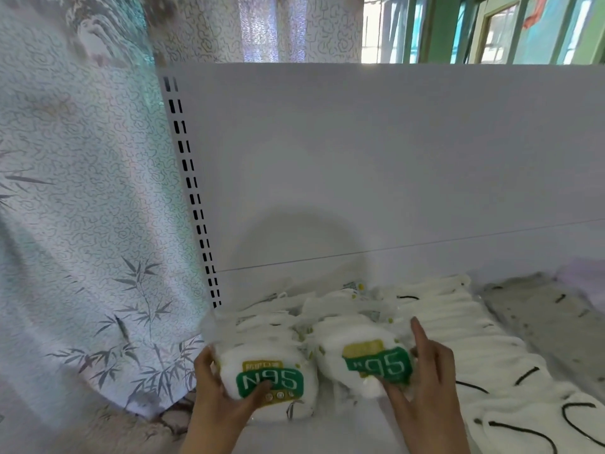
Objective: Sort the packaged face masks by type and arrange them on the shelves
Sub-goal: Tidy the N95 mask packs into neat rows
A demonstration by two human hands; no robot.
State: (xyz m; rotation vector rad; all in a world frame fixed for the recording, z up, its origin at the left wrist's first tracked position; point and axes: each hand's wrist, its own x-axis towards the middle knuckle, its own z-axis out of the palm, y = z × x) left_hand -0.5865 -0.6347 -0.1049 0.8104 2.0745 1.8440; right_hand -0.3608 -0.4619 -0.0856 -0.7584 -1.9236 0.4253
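White shelf (327, 434): left hand (216, 393) and right hand (425, 385) each grip an N95-labelled pack (271, 378).

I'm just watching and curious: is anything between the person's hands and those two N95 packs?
No. The left hand already grips the left N95 pack and the right hand holds the right N95 pack, both on the shelf.
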